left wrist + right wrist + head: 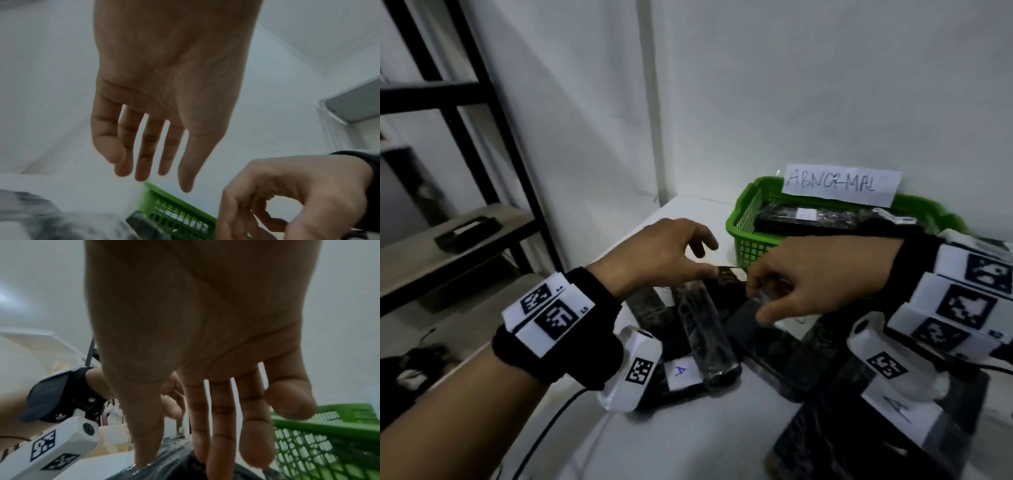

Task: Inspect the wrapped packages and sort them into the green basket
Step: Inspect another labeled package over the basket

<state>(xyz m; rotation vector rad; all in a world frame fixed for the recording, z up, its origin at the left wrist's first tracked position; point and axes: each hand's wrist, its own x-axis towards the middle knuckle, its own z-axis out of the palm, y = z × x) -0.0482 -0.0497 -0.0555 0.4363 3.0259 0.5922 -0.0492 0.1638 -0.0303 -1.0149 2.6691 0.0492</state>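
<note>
Several black wrapped packages lie piled on the white table (688,445); one bears a white label marked A (681,371). My right hand (758,303) reaches down onto the pile and pinches the end of one black package (763,342) between thumb and fingers; the right wrist view shows my right hand (174,456) with thumb and fingertips on its shiny wrap (174,470). My left hand (709,257) hovers just left of it with fingers loose and holds nothing; in the left wrist view my left hand (154,175) is empty too. The green basket (736,219) stands behind, holding black packages (808,219).
A paper sign reading ABNORMAL (839,185) stands on the basket's far rim. A black metal rack (465,92) with wooden shelves stands at the left. White walls close the corner behind the table. Another package labelled A (897,407) lies at the near right.
</note>
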